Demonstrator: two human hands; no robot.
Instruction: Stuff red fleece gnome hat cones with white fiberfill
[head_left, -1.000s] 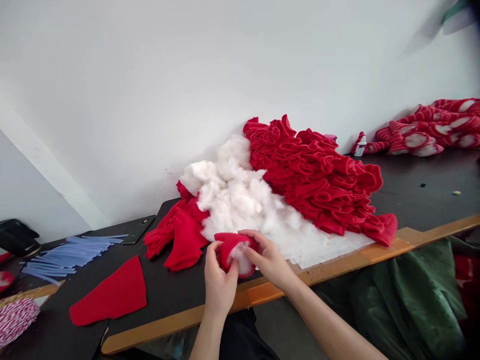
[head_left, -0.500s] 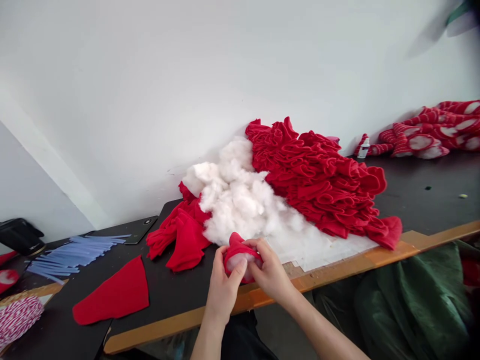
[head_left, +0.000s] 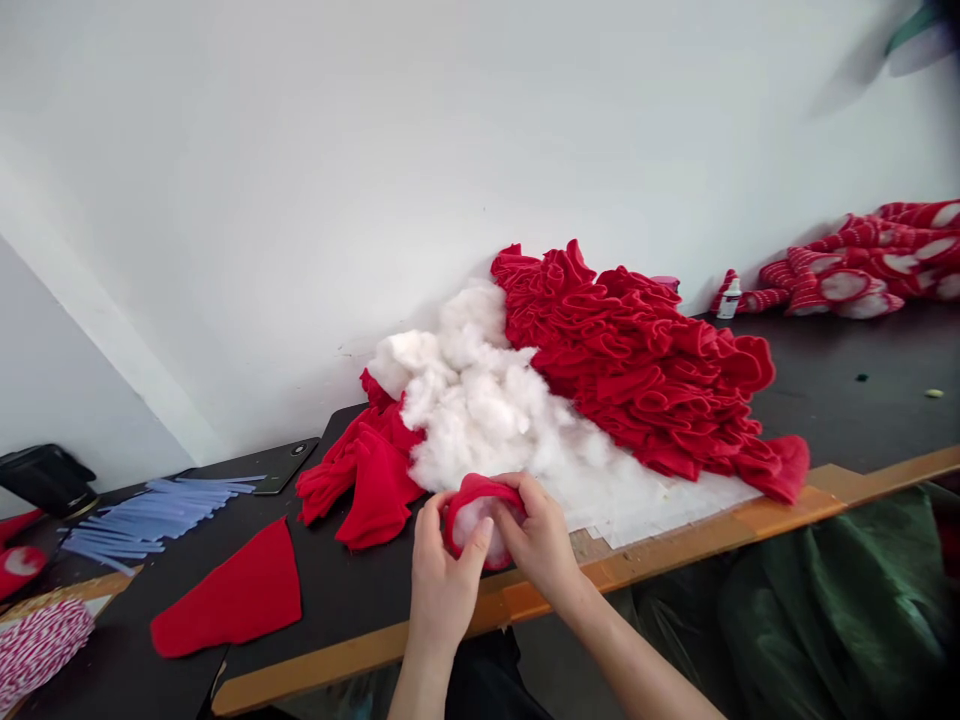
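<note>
Between my hands, at the table's front edge, is a red fabric pouch (head_left: 480, 487) whose round mouth faces me and shows white stuffing inside. My left hand (head_left: 444, 560) is closed on its left rim, thumb over the opening. My right hand (head_left: 541, 535) grips the right rim, with some fingers at or inside the mouth, partly hidden. Just behind them lies a heap of loose white stuffing (head_left: 480, 410). Limp red fabric pieces (head_left: 379, 490) lie left of the heap, and a big pile of red fabric pieces (head_left: 637, 360) rises on its right.
A flat red piece (head_left: 236, 595), blue strips (head_left: 161, 515), a dark phone (head_left: 289, 465) and red-and-white twine (head_left: 45, 645) lie at left. Toward the right back stand a small white bottle (head_left: 729, 298) and striped stuffed pieces (head_left: 847, 265). Green sheeting (head_left: 840, 600) hangs below the table edge.
The pouch has tilted so that its pointed top no longer stands up and its mouth shows wider. Both hands keep hold of it; the view has shifted slightly.
</note>
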